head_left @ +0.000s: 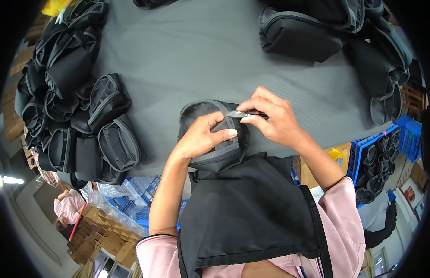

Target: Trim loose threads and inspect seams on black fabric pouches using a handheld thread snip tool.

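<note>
Workspot: While we face the wide, smooth grey table top [191, 60], we have the small black fabric pouch with grey zip edging [225, 150] at its six o'clock edge, near the middle of our view.
Left side: We keep our bare left hand [197, 139] over the pouch from its eight o'clock side, thumb and bent forefinger gripping it; we cannot tell how the hidden fingers lie.
Right side: With our bare right hand [276, 116], at the pouch's two o'clock, we pinch a small tool with a pointed metal blade and dark handle [236, 114]. Its tip points toward nine o'clock, just beside our left forefinger; we cannot tell whether it touches the fabric.
Nine to eleven o'clock: We see a heap of similar black pouches [73, 74].
One to three o'clock: We see a second group of black pouches [298, 39] along the table's far right.
Lap: We wear a black cloth apron [252, 208] over a pale pink short-sleeved shirt [342, 204].
Four o'clock: We have a blue plastic crate [355, 167] of black pouches beside the table, near a yellow tape roll [336, 156].
Eight o'clock: We see brown cardboard boxes [115, 241] near a person in pink [72, 203].
</note>
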{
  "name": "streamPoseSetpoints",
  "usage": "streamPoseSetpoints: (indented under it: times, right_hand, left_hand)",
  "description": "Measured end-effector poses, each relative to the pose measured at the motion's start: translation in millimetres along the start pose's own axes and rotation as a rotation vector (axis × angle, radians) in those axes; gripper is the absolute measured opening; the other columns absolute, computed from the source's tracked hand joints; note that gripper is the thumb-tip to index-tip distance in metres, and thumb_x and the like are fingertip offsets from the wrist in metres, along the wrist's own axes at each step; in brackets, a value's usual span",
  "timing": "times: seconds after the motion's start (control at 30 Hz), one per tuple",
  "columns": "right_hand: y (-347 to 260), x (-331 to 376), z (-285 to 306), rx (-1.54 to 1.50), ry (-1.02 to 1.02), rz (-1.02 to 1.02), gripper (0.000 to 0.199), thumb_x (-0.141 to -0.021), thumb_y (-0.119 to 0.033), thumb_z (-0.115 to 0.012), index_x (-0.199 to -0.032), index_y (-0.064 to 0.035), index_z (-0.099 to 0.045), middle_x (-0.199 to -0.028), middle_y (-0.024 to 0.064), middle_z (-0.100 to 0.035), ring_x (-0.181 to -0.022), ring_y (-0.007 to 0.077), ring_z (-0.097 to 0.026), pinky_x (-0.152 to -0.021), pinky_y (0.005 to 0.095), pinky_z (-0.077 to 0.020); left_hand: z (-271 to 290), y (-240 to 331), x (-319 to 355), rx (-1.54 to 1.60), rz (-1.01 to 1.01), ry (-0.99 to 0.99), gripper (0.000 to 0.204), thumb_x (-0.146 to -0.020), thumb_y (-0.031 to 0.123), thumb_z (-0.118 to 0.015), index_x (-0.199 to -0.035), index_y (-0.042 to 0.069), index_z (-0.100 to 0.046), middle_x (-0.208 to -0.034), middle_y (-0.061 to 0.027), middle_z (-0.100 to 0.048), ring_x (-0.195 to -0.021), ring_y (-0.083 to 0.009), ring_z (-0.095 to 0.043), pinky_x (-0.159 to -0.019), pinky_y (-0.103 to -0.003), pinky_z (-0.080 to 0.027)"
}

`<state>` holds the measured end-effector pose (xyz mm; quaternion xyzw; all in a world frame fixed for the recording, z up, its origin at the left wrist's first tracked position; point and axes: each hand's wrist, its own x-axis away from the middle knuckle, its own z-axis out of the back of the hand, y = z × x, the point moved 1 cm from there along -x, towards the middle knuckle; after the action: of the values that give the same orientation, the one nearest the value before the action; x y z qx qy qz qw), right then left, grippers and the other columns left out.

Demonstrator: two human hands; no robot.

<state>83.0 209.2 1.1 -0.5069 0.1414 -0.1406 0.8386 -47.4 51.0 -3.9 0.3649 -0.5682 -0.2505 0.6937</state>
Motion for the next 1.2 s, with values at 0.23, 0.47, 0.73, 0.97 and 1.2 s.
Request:
streamPoseSetpoints:
  times: [0.23, 0.47, 0.73, 0.97, 1.2]
  right_hand:
    - [-3.6, 10.6, -0.1, -0.01, 0.092, -0.029, 0.016, -0.071, -0.015, -0.069, -0.085, -0.0087, -0.064, -0.073, 0.0033, -0.051, -0.059, 0.0216, -0.053, -0.056, 0.0328, -0.0421]
    - [-1.1, 10.7, 1.7, 0.082, 0.04, 0.04, 0.02, -0.067, -0.006, -0.071, -0.086, -0.005, -0.066, -0.072, 0.0047, -0.052, -0.056, 0.0154, -0.05, -0.05, 0.0273, -0.0391]
    - [-1.1, 14.5, 1.2, 0.023, 0.062, -0.026, 0.019, -0.067, -0.007, -0.071, -0.085, -0.0048, -0.065, -0.072, 0.0046, -0.051, -0.058, 0.0158, -0.049, -0.051, 0.0276, -0.039]
    - [5.1, 10.7, 5.1, 0.136, -0.011, 0.102, 0.017, -0.069, -0.013, -0.07, -0.084, -0.0095, -0.064, -0.076, 0.0015, -0.053, -0.062, 0.0211, -0.053, -0.057, 0.0332, -0.0415]
    - [11.2, 14.1, 8.7, -0.183, -0.158, -0.025, 0.018, -0.068, -0.01, -0.07, -0.085, -0.0068, -0.064, -0.076, 0.0024, -0.053, -0.065, 0.0199, -0.053, -0.058, 0.0314, -0.0415]
  left_hand:
    - [-5.8, 10.3, 2.4, 0.105, -0.032, 0.021, 0.027, -0.078, 0.02, -0.072, -0.079, 0.001, -0.053, -0.067, 0.0038, -0.046, -0.065, -0.0046, -0.04, -0.055, -0.025, -0.036]
    - [-6.4, 3.0, 1.7, 0.031, 0.038, -0.008, 0.026, -0.077, 0.02, -0.072, -0.08, 0.001, -0.055, -0.065, 0.0036, -0.046, -0.063, -0.0047, -0.04, -0.053, -0.025, -0.036]
    - [-4.2, 0.0, -0.2, -0.029, 0.129, -0.029, 0.024, -0.076, 0.014, -0.073, -0.091, 0.001, -0.06, -0.082, 0.0026, -0.059, -0.079, -0.0059, -0.05, -0.073, -0.024, -0.043]
    - [-6.7, -1.5, 1.7, 0.026, -0.005, -0.038, 0.03, -0.075, 0.022, -0.074, -0.077, 0.0, -0.054, -0.064, 0.0039, -0.045, -0.062, -0.0048, -0.038, -0.053, -0.024, -0.035]
    - [-6.0, -1.8, 0.6, 0.014, -0.036, -0.007, 0.029, -0.076, 0.021, -0.074, -0.082, -0.002, -0.057, -0.068, 0.0028, -0.05, -0.065, -0.0058, -0.043, -0.057, -0.024, -0.038]
